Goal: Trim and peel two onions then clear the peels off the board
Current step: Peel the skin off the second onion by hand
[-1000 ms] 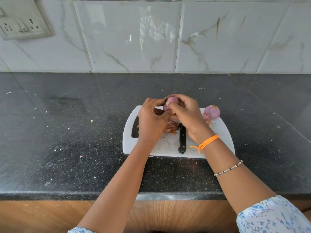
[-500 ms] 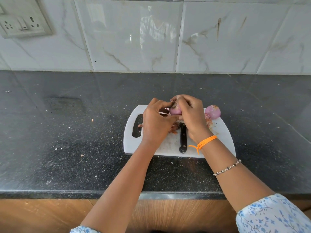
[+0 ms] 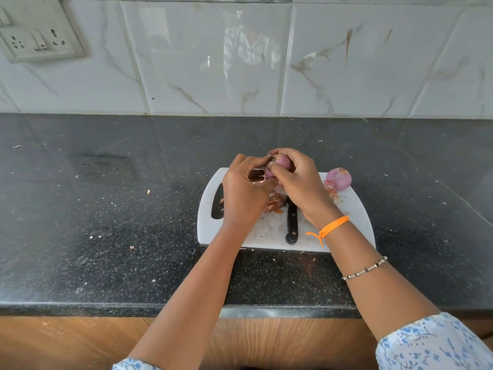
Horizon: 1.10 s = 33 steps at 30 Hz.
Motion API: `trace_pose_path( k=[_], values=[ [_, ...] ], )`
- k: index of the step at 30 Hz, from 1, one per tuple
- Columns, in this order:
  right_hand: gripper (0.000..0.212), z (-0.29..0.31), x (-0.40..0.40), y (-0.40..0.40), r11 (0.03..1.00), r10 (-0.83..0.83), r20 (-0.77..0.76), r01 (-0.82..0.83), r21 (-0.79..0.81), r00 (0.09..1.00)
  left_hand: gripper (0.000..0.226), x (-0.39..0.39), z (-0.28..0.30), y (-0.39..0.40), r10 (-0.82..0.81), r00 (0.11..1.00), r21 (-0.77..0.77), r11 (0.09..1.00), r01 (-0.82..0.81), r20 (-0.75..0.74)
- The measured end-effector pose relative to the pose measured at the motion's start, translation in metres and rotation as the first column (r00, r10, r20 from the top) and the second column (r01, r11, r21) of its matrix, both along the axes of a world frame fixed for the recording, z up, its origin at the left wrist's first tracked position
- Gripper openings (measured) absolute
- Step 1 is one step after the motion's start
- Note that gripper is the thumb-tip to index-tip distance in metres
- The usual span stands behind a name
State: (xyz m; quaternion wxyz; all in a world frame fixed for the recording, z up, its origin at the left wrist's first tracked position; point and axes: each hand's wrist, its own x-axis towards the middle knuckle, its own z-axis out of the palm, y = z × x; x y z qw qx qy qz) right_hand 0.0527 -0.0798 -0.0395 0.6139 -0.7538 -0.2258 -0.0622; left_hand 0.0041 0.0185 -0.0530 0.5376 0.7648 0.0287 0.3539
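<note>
Onion (image 3: 280, 164) number one sits raised above the white cutting board (image 3: 354, 209), caught between both hands. Left hand (image 3: 244, 193) curls its fingers and thumb round the near-left side of it, and right hand (image 3: 297, 180) grips it from above and the right, thumb pressed on its front. The two hands are together, touching at the onion. A second onion (image 3: 338, 178), purple and partly skinned, rests on the board's far corner, just right of the right hand and apart from it. Brown onion peels (image 3: 274, 204) lie on the board under the hands, between them, with a few more scraps beside the second onion. A black-handled knife (image 3: 291, 222) lies on the board below the right hand, its blade hidden under that hand. The board rests on a dark speckled bench (image 3: 106, 209); an orange thread (image 3: 333, 227) circles the right wrist.
</note>
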Motion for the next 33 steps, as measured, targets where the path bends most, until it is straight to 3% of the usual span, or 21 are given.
trace_pose_path(
  k=[3,5,8,14,18,23,27,29,33],
  values=[
    [0.011,-0.003,0.002,0.0,0.999,-0.037,0.074,0.04,-0.032,0.997,0.027,0.0,0.001,0.0,-0.015,1.0,-0.014,1.0,0.015,-0.017],
    [0.018,-0.003,0.002,0.0,0.997,-0.075,0.091,0.077,-0.016,0.993,0.031,-0.001,0.0,-0.003,-0.034,0.999,0.002,0.999,0.034,-0.014],
    [0.029,0.0,0.002,-0.002,0.996,-0.079,0.024,0.078,0.043,0.997,0.037,0.0,-0.001,-0.005,-0.043,0.999,0.017,0.999,0.043,-0.011],
    [0.027,0.007,-0.001,-0.004,0.924,0.23,-0.298,-0.112,0.367,0.926,0.05,0.003,-0.004,0.003,-0.045,0.999,-0.005,0.999,0.045,-0.013],
    [0.023,0.007,-0.004,-0.002,0.913,0.28,-0.29,-0.161,0.375,0.915,0.051,0.001,-0.001,0.001,-0.072,0.997,-0.066,0.995,0.07,-0.031],
    [0.016,0.002,-0.007,0.0,0.984,0.049,-0.105,-0.03,0.173,0.993,0.045,-0.002,0.002,-0.001,-0.051,0.998,-0.052,0.997,0.048,-0.044],
    [0.023,-0.001,-0.003,0.002,0.969,-0.114,-0.122,0.138,0.204,0.986,0.048,-0.001,0.001,-0.007,-0.069,0.996,-0.033,0.997,0.067,-0.06],
    [0.028,0.001,-0.001,0.0,0.956,-0.071,-0.201,0.124,0.265,0.977,0.051,0.0,0.001,-0.008,-0.068,0.996,-0.027,0.997,0.067,-0.06],
    [0.028,0.004,0.0,-0.003,0.941,0.167,-0.255,-0.077,0.331,0.952,0.05,0.0,0.002,-0.003,-0.068,0.996,-0.121,0.991,0.061,-0.055]
  ],
)
